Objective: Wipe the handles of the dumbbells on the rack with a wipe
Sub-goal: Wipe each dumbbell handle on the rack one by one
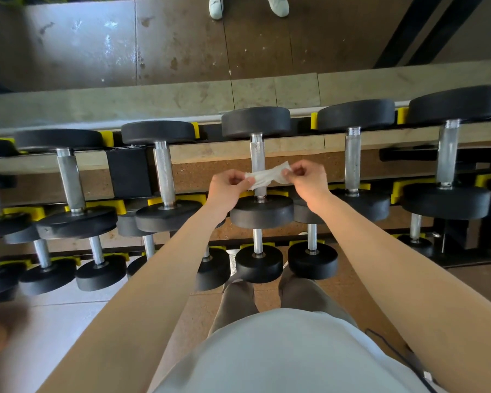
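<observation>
Between pinching left hand and right hand: wipe stretched over knurled dumbbell handle; neighbouring handles likely unwiped.

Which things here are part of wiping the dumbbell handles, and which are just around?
Part of the job:
- wipe, stretched between left hand and right hand
- dumbbell handle right behind the wipe
- other top-row handles, like this one

Just around:
- yellow cradles on the rack
- white shoes beyond the rack
- black cord at the waist
</observation>
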The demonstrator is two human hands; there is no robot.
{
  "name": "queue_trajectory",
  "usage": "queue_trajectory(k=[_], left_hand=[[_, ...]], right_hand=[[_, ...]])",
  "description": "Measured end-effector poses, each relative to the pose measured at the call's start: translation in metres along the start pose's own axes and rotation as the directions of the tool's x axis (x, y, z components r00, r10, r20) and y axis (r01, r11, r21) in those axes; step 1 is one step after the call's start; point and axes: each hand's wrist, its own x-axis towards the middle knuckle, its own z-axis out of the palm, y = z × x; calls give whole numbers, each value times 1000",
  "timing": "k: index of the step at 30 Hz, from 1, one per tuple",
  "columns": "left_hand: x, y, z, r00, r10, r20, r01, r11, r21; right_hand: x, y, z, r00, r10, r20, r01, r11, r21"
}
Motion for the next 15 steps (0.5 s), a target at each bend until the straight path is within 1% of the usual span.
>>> queue_trajectory(k=[2,5,6,8,12,13,15], left_hand=[[0,-5,-4,1000,15,-22,-13,997,81],[1,-18,-14,998,-15,-54,30,954,297],[1,-19,-16,999,-19,-45,34,933,359],[1,-15,-14,999,-34,-7,33,901,432],[-2,4,-3,988,-80,129,13,891,454],[-1,6,-1,987,-80,139,5,881,474],[0,5,-3,990,-89,108,16,837,547]], right_hand=[[-4,2,0,997,-26,74,32,996,-77],[-15,1,11,960,-63,274,132,962,-240],[-17,0,14,950,-55,308,145,950,-278],[-13,-1,12,951,-5,310,121,927,-356],[2,0,-6,972,101,213,45,808,-588],[2,-1,-7,974,109,199,38,788,-615],[-1,-6,0,973,94,211,63,772,-632]])
